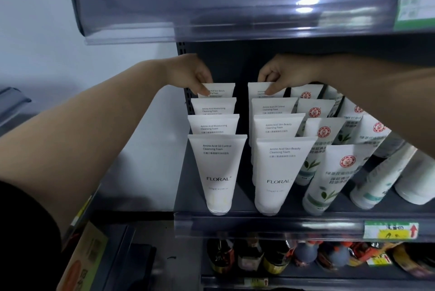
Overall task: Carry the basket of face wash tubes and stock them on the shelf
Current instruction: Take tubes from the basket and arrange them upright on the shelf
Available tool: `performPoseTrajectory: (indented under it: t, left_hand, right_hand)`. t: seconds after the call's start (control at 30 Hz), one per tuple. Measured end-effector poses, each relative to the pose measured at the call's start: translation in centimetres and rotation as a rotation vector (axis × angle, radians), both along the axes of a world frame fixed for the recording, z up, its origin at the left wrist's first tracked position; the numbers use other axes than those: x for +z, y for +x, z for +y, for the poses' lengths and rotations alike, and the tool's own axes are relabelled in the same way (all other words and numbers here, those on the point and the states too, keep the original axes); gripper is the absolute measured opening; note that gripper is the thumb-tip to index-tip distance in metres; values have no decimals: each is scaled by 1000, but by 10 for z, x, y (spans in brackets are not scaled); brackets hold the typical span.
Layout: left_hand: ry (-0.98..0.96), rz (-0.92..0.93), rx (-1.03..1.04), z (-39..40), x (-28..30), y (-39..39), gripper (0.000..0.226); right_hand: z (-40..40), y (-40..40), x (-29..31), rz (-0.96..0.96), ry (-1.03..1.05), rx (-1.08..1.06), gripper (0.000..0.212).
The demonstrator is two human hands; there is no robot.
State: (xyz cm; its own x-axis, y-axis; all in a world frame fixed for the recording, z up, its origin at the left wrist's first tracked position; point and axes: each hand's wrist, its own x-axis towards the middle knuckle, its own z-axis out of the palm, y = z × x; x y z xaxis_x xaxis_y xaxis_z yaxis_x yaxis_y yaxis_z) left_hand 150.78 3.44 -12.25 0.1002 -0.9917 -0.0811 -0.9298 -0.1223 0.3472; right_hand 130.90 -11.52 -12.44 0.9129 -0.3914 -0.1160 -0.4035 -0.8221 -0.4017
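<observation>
Two rows fill: our left hand and right hand each pinch a rear tube, apparently seating it; next, release.

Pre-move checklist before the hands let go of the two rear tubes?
1. Left hand pinching the rear tube of the left row: ok.
2. Right hand pinching the rear tube of the second row: ok.
3. Both rear tubes seated on the shelf: cannot tell, bases hidden by the tubes in front.
4. Front FLORAL tubes upright, labels forward: ok.
5. Green-leaf tubes upright: not ok, they lean.
6. Basket within reach: cannot tell, not in view.
</observation>
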Motion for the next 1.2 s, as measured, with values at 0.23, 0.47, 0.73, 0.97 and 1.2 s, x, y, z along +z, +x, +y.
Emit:
performPoseTrajectory:
  t: [0.23,0.47,0.73,0.97,1.2]
  left_hand:
    - [36,6,2,5,2,-1,8]
    - [25,52,42,9,0,-5,10]
    - [-37,98,84,14,-6,-6,14]
    - [-132,51,117,20,-13,-10,20]
    - [-310,-21,289,40,8,-34,29]
  right_hand:
    - [5,-4,0,-3,45,6,13]
    - [6,-7,-4,-39,72,-13,15]
    - [10,-11,-5,-57,51,-47,17]
    - [26,-15,-3,-56,-26,-95,22]
    - [44,-40,19,-223,-86,-196,32]
